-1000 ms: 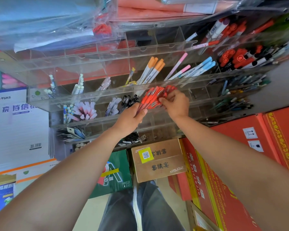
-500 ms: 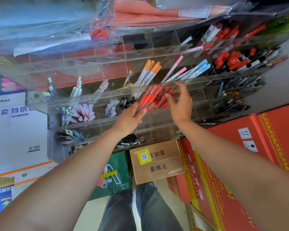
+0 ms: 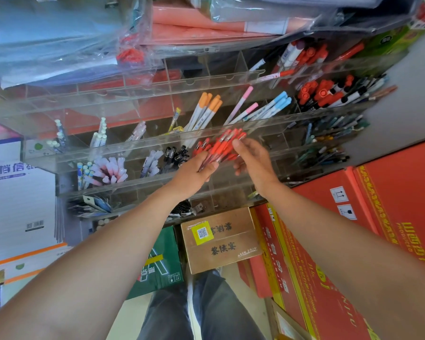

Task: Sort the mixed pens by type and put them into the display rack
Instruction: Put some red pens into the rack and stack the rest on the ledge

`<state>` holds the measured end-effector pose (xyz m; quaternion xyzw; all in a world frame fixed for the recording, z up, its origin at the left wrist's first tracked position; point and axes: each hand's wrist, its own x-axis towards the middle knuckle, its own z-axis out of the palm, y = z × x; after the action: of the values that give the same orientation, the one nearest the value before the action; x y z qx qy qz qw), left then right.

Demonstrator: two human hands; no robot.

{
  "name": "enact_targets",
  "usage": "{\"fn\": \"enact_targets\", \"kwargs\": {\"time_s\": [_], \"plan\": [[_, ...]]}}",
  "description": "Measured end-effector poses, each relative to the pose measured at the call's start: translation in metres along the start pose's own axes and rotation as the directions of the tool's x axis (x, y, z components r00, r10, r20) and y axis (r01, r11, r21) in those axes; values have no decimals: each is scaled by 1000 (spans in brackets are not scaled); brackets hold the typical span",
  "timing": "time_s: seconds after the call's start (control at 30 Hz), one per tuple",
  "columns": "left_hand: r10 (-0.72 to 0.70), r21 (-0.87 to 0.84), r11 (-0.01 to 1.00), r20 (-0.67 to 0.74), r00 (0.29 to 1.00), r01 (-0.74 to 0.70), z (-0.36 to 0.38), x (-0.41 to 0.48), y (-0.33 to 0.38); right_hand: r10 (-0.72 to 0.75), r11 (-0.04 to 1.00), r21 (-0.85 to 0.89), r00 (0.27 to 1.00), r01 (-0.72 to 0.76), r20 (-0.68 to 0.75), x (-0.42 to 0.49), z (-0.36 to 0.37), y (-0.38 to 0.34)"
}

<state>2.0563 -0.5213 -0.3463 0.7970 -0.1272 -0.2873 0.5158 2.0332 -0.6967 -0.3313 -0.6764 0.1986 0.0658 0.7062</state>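
Our left hand (image 3: 196, 173) grips the bundle of red plastic pens (image 3: 221, 147); our right hand (image 3: 254, 165) has loose fingers. The pens are probably light and slippery, so we'd clasp mid-barrel.

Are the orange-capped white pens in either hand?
No, the orange-capped white pens stand in a compartment of the clear acrylic display rack, while the left hand grips a bundle of red pens.

red pens (image 3: 221, 147), clear display rack (image 3: 138, 149), orange-capped pens (image 3: 207, 107), red boxes (image 3: 383, 207)

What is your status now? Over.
Left hand grips the red pens. Right hand touches them, grip unclear. Display rack just behind them.
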Motion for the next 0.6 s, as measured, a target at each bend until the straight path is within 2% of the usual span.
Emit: {"fn": "enact_targets", "kwargs": {"time_s": [0.1,0.17,0.2,0.27,0.33,0.4,0.47,0.53,0.6], "plan": [[52,49,997,100,994,-58,13,4,19,107,993,34,988,-111,113,-3,-6,-11],[24,65,997,118,993,-32,20,9,28,122,992,12,988,-124,92,-4,-12,-16],[-9,111,994,102,995,-2,23,11,31,107,994,0,993,-107,45,-3,-16,-18],[-8,350,937,-2,1000,9,23,17,32,49,997,-62,994,-55,-96,2,-25,-21],[93,565,825,-134,987,-1,19,19,31,-24,986,-166,965,-20,-260,10,-36,-22],[195,679,734,-183,964,-19,13,18,29,-89,973,-232,919,-3,-384,18,-45,-20],[236,752,655,-115,965,-71,10,17,26,-119,969,-248,881,1,-458,23,-47,-19],[195,793,600,-25,980,-99,10,18,23,-125,972,-234,868,11,-481,25,-43,-17],[142,802,591,2,990,-87,10,20,17,-115,973,-230,876,4,-468,27,-37,-13]]}}
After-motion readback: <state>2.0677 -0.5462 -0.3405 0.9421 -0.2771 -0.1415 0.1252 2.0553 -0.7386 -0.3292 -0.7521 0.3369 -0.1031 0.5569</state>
